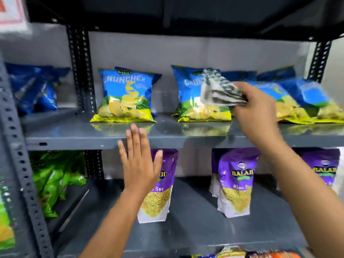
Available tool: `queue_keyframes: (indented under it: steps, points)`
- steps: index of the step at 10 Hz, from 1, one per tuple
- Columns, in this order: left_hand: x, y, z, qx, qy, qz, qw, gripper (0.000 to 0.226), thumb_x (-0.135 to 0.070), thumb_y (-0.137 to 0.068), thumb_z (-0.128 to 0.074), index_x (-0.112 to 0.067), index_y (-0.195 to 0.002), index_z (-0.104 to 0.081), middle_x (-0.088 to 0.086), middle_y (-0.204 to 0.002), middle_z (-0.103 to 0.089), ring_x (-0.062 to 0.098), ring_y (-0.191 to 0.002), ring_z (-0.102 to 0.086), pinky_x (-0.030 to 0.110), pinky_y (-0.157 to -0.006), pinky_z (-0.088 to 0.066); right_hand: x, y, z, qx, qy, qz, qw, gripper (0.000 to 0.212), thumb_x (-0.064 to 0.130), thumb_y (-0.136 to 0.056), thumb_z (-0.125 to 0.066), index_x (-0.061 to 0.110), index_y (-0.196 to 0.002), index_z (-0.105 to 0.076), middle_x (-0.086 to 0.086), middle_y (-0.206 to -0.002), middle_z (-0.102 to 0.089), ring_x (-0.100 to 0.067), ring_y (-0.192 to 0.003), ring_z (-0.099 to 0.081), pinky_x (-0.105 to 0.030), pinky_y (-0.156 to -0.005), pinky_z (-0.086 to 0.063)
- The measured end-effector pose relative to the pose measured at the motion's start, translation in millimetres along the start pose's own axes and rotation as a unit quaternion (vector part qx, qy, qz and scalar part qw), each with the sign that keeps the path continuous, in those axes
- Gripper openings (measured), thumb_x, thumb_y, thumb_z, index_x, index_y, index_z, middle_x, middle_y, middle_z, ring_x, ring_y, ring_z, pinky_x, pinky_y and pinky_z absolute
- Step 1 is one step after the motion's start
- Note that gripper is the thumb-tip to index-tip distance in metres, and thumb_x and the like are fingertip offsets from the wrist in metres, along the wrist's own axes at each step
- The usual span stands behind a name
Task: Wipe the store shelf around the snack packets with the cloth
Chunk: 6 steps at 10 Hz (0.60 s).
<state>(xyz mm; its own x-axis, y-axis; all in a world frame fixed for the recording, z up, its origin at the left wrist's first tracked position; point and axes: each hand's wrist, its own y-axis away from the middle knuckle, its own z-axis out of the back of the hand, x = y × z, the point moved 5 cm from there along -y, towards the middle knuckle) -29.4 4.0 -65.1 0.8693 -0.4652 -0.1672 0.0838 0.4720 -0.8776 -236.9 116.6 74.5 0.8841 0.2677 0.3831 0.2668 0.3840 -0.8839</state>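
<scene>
The grey metal shelf (74,133) holds blue and yellow chip packets: one at the middle left (124,95), one at the centre (191,101), more lying at the right (305,103). My right hand (256,116) is raised in front of the centre packet and grips a crumpled black-and-white patterned cloth (219,90), held in the air above the shelf. My left hand (139,161) is flat with fingers spread, its fingertips at the shelf's front edge below the left packet. It holds nothing.
A lower shelf (195,226) carries purple Balaji packets (236,181) and green packets (54,179) at the left. Perforated uprights (81,71) divide the bays. Dark blue packets (33,88) fill the left bay. Another shelf board hangs overhead.
</scene>
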Motion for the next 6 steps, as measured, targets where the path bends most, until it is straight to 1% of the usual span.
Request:
queue_keyframes:
  steps: [1,2,3,4,5,6]
  points:
    - [-6,-26,3,0.009,-0.001,0.001,1.000,0.070,-0.042,-0.089,-0.029,0.002,-0.142,-0.015,0.017,-0.150,-0.010,0.033,-0.139,-0.010,0.054,-0.112,-0.009,-2,-16,-62,0.214,0.150,0.024,0.965,0.050,0.019,-0.085,-0.054,0.027,-0.133,-0.043,-0.013,-0.132,-0.057,-0.032,-0.118,-0.053,-0.043,-0.097,-0.042]
    - [-2,-32,-5,0.041,-0.021,0.003,0.999,0.071,-0.047,-0.089,-0.021,-0.002,-0.144,-0.010,0.012,-0.152,-0.003,0.035,-0.143,-0.012,0.050,-0.113,-0.004,-21,20,-124,0.470,0.259,0.002,0.844,0.067,0.062,-0.088,-0.033,0.026,-0.143,-0.021,-0.004,-0.155,-0.026,-0.028,-0.141,-0.025,-0.063,-0.112,-0.006]
    - [0,-31,-9,0.047,-0.048,-0.005,0.998,0.070,-0.046,-0.089,-0.024,-0.002,-0.143,-0.017,0.017,-0.153,-0.019,0.035,-0.141,-0.021,0.050,-0.112,-0.009,-33,30,-141,0.452,0.255,-0.005,0.855,0.076,0.072,-0.083,-0.025,0.025,-0.143,-0.021,-0.003,-0.156,-0.023,-0.027,-0.143,-0.020,-0.064,-0.112,-0.001]
    - [-2,-31,-8,0.043,-0.057,-0.010,0.997,0.069,-0.045,-0.089,-0.027,-0.001,-0.142,-0.023,0.020,-0.150,-0.029,0.037,-0.138,-0.028,0.053,-0.110,-0.013,-37,29,-138,0.447,0.231,-0.018,0.864,0.074,0.072,-0.083,-0.023,0.027,-0.142,-0.024,-0.002,-0.155,-0.025,-0.026,-0.143,-0.019,-0.066,-0.111,0.003]
    - [-1,-31,-8,0.039,-0.050,-0.013,0.998,0.070,-0.046,-0.089,-0.026,-0.002,-0.142,-0.018,0.019,-0.152,-0.023,0.036,-0.140,-0.023,0.053,-0.110,-0.010,-34,31,-133,0.413,0.195,-0.004,0.890,0.065,0.066,-0.087,-0.026,0.029,-0.140,-0.028,0.001,-0.156,-0.022,-0.024,-0.145,-0.012,-0.068,-0.109,0.007]
    - [-2,-30,-7,0.043,-0.017,-0.011,0.999,0.071,-0.050,-0.088,-0.020,-0.008,-0.141,0.001,0.010,-0.152,0.000,0.029,-0.140,0.001,0.048,-0.114,-0.003,-21,31,-114,0.295,0.090,-0.012,0.951,0.058,0.057,-0.091,-0.032,0.030,-0.142,-0.025,0.001,-0.158,-0.014,-0.021,-0.146,-0.003,-0.063,-0.111,0.012]
